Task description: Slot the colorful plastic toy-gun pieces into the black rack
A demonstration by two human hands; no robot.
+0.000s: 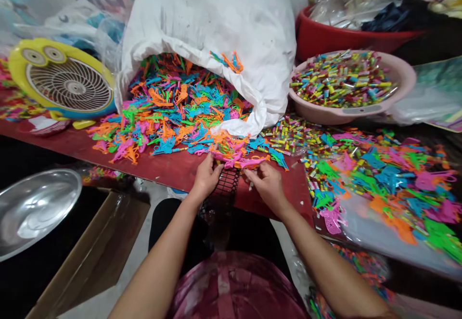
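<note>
At the front edge of the red table, my left hand and my right hand face each other with curled fingers. Between them stretches a pink plastic toy gun, pinched at its two ends; orange pieces lie close against it. Just beyond my fingers, a heap of orange, blue, green and pink toy guns spills from the mouth of a big white sack. Below the held toy a dark wire grid shows at the table edge. My fingertips are partly hidden by the toys.
To the right stands a pink basin of small wrapped, coloured pieces, with a red tub behind. More bagged toys cover the right side. A yellow fan stands left, above a metal bowl and a cardboard box.
</note>
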